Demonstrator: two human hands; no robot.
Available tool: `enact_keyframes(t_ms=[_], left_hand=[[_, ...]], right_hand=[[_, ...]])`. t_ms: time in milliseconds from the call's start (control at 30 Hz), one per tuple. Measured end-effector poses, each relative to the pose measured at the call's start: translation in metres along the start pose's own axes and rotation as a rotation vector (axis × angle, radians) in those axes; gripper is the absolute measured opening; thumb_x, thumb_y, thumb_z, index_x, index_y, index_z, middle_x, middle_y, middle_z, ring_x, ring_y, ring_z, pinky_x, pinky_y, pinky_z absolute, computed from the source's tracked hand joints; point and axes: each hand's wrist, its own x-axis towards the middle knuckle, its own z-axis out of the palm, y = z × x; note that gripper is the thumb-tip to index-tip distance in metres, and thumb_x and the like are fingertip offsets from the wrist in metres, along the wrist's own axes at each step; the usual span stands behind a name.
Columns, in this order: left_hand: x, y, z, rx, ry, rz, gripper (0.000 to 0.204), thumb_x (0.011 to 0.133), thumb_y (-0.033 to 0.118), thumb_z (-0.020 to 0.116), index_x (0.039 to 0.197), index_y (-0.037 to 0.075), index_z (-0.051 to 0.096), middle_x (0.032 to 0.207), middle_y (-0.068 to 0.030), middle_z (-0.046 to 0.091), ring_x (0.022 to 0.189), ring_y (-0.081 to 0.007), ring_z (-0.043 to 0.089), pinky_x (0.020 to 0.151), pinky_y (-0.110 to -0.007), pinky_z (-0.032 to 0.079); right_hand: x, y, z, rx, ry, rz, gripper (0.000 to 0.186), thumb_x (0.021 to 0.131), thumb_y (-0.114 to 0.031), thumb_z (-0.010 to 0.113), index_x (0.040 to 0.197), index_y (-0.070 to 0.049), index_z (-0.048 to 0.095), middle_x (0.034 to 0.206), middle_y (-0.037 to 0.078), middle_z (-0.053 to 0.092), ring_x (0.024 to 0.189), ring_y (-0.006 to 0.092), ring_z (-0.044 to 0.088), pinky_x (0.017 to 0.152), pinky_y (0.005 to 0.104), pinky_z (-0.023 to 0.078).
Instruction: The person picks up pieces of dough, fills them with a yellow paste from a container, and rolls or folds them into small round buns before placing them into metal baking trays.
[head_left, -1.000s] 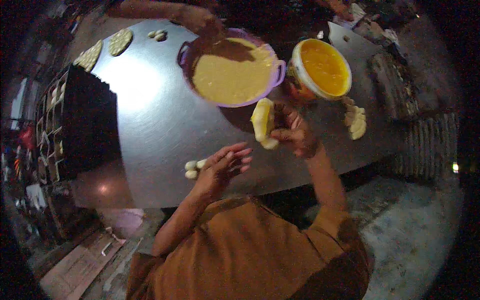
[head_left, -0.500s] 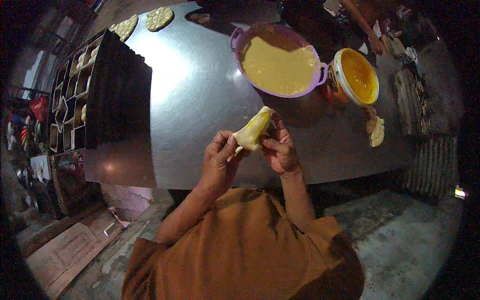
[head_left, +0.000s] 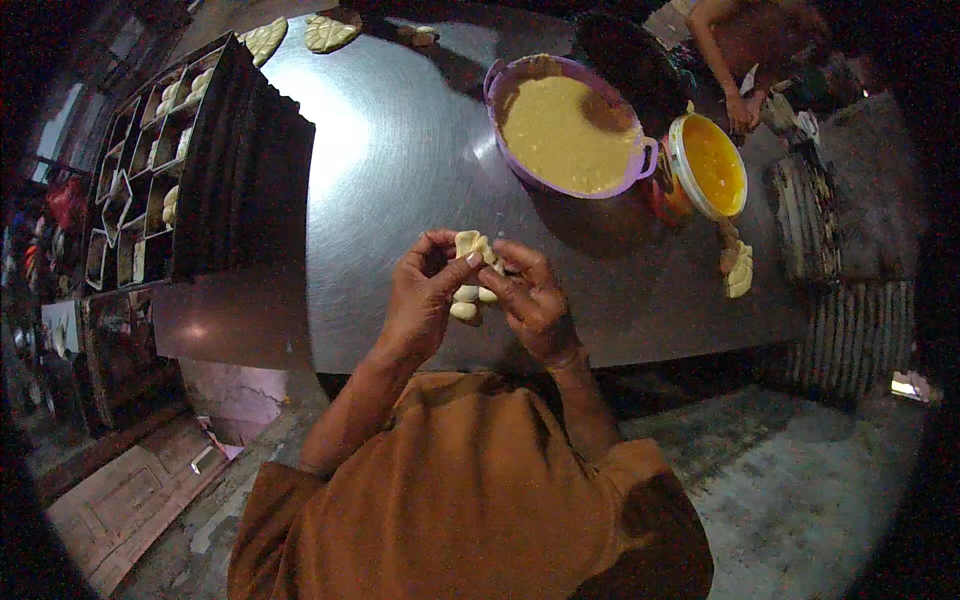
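Note:
My left hand (head_left: 420, 300) and my right hand (head_left: 532, 308) meet near the table's front, thumbs and fingers pinching a folded piece of pale yellow dough (head_left: 468, 243). Small rounded dough pieces (head_left: 463, 311) lie just below it, partly hidden by my hands. Beyond them stands a purple handled basin (head_left: 634, 172) of pale yellow batter. A white-rimmed bucket (head_left: 712, 160) holding orange-yellow liquid is to its right. Another lump of dough (head_left: 739, 270) rests below the bucket.
Dark stacked trays (head_left: 240, 200) with compartments, some holding dough balls, occupy the left of the metal table (head_left: 390, 170). Scored flat dough rounds (head_left: 331, 35) lie at the back left. A co-worker (head_left: 760, 50) reaches down at the back right. Corrugated metal (head_left: 850, 335) stands to the right.
My left hand has risen and joined my right on the dough, which is now more gathered up. The co-worker's arm over the basin has gone. The view has shifted.

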Motion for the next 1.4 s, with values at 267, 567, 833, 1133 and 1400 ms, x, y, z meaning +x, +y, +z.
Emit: enact_keyframes(t_ms=[267,567,833,1133,1400], left_hand=[[-0.012,0.012,-0.011,0.393,-0.105,0.138,0.013,0.089,0.008,0.065,0.099,-0.001,0.064,0.094,-0.0084,0.068,0.08,-0.0133,0.064,0.072,-0.028,0.053],[-0.02,0.03,-0.016,0.567,-0.342,0.003,0.02,0.093,0.014,0.062,0.104,-0.003,0.063,0.097,-0.0099,0.068,0.089,-0.0161,0.064,0.08,-0.031,0.052],[0.0,-0.012,-0.04,-0.189,-0.189,-0.288,0.032,0.094,0.03,0.061,0.111,0.002,0.06,0.101,-0.0065,0.065,0.088,-0.019,0.064,0.077,-0.035,0.053],[-0.006,-0.015,-0.031,-0.177,0.041,-0.168,0.021,0.09,0.014,0.067,0.107,0.003,0.062,0.102,-0.007,0.066,0.091,-0.0166,0.063,0.078,-0.031,0.053],[-0.012,-0.001,-0.029,0.054,-0.149,-0.015,0.026,0.088,0.008,0.067,0.112,-0.001,0.063,0.107,-0.0079,0.066,0.098,-0.0179,0.062,0.087,-0.031,0.051]], right_hand=[[0.019,-0.022,-0.031,0.197,-0.146,0.35,0.037,0.077,-0.005,0.075,0.112,-0.011,0.066,0.104,0.007,0.066,0.086,0.0201,0.068,0.068,0.0311,0.055],[0.019,0.016,-0.026,0.719,-0.374,0.612,0.019,0.075,-0.006,0.076,0.093,-0.008,0.071,0.082,0.008,0.07,0.075,0.0196,0.068,0.067,0.0299,0.053],[0.028,-0.008,-0.017,0.176,-0.059,0.064,0.025,0.073,-0.006,0.076,0.098,-0.006,0.071,0.092,0.008,0.07,0.082,0.0216,0.068,0.07,0.033,0.055],[0.012,-0.042,0.021,-0.093,0.164,0.016,0.037,0.079,-0.005,0.073,0.115,-0.004,0.064,0.113,0.011,0.064,0.09,0.026,0.066,0.079,0.0345,0.057],[0.011,-0.033,0.015,0.525,0.137,0.866,0.019,0.085,-0.014,0.072,0.101,-0.004,0.07,0.095,0.008,0.07,0.084,0.0145,0.065,0.072,0.0297,0.054]])
